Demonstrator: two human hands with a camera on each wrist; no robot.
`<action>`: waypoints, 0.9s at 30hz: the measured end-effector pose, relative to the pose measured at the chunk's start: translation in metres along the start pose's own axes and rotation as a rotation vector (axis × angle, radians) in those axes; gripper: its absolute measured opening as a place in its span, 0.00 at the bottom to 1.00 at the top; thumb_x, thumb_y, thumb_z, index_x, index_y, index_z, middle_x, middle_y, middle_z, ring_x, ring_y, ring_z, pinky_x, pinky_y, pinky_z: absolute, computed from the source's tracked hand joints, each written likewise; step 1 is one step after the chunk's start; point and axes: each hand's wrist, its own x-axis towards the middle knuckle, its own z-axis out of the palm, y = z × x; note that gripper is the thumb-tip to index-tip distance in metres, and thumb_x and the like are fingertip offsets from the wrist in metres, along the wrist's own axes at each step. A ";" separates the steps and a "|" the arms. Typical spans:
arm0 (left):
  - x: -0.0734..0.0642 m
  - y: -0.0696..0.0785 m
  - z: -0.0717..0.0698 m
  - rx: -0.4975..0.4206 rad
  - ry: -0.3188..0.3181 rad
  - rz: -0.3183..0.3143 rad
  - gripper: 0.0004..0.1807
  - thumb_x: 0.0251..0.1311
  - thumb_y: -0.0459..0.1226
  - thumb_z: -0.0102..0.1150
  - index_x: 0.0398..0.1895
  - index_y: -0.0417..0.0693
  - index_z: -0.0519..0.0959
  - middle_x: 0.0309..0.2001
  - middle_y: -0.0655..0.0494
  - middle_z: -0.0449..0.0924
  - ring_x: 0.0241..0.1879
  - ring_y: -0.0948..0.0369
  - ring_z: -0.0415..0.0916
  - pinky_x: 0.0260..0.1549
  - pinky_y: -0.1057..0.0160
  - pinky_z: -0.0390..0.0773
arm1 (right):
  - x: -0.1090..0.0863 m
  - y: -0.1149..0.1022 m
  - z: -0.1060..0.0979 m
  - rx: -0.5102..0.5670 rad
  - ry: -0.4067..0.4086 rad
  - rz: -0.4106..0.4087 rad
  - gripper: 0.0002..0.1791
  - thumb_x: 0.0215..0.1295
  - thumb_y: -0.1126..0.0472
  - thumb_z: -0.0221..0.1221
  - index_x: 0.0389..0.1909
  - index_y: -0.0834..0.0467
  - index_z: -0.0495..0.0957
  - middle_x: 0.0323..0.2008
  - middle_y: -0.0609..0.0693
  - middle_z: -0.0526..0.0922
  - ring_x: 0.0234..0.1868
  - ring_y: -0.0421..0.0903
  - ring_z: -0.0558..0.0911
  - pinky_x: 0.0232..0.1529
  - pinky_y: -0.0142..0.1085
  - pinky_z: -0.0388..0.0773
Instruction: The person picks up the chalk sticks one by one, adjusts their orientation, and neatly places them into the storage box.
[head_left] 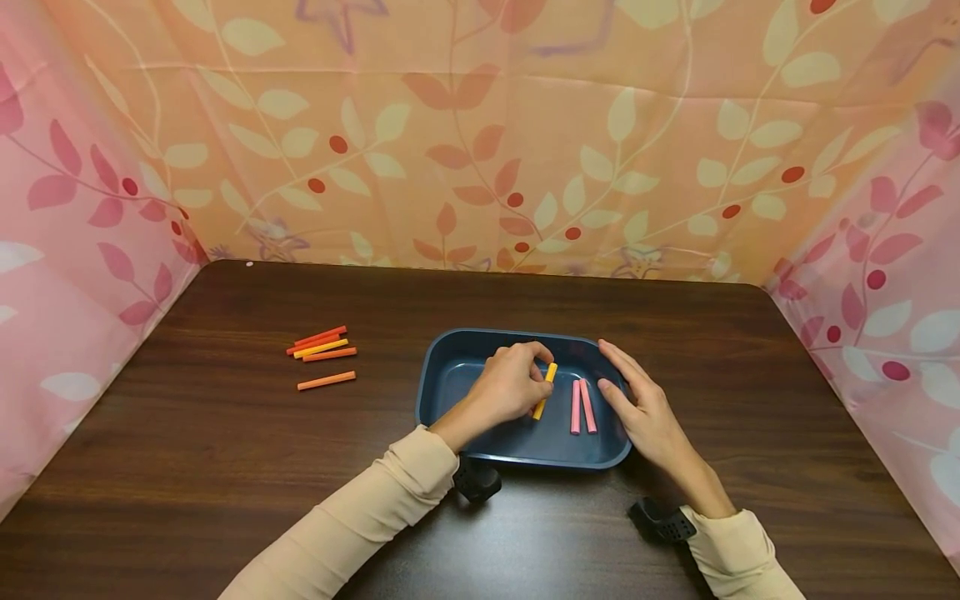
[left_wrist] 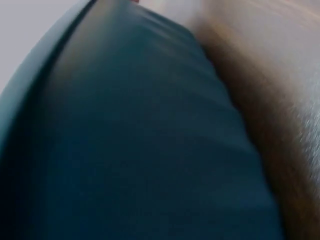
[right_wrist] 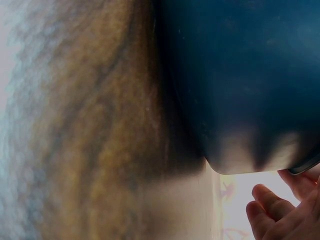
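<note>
My left hand reaches over the dark blue tray and pinches a slim yellow stick between thumb and fingers. The stick is tilted, its lower end close over the tray floor. Two pink sticks lie side by side inside the tray, right of the yellow one. At the tray's right end, my right hand rests at the rim with its fingers extended. In the right wrist view some right-hand fingers show beside the tray's outer wall. Only the tray wall fills the left wrist view.
On the dark wooden table, left of the tray, lie several red, yellow and orange sticks in a loose cluster. A separate orange stick lies just nearer. Patterned cloth encloses the table's back and sides.
</note>
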 end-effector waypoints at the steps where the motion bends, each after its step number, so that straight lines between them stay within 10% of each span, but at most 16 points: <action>1: 0.000 0.000 0.002 0.002 0.000 -0.001 0.20 0.61 0.31 0.64 0.57 0.40 0.77 0.28 0.51 0.84 0.14 0.63 0.77 0.15 0.70 0.76 | 0.000 0.000 0.000 -0.001 -0.001 0.000 0.28 0.73 0.65 0.53 0.72 0.60 0.64 0.73 0.60 0.64 0.73 0.62 0.63 0.64 0.11 0.51; 27: 0.004 0.005 0.031 0.044 -0.043 -0.076 0.23 0.66 0.33 0.59 0.64 0.37 0.71 0.23 0.55 0.79 0.12 0.64 0.73 0.15 0.71 0.70 | 0.000 0.002 0.000 0.000 0.007 0.003 0.28 0.73 0.66 0.53 0.72 0.59 0.64 0.73 0.60 0.64 0.72 0.61 0.64 0.64 0.11 0.51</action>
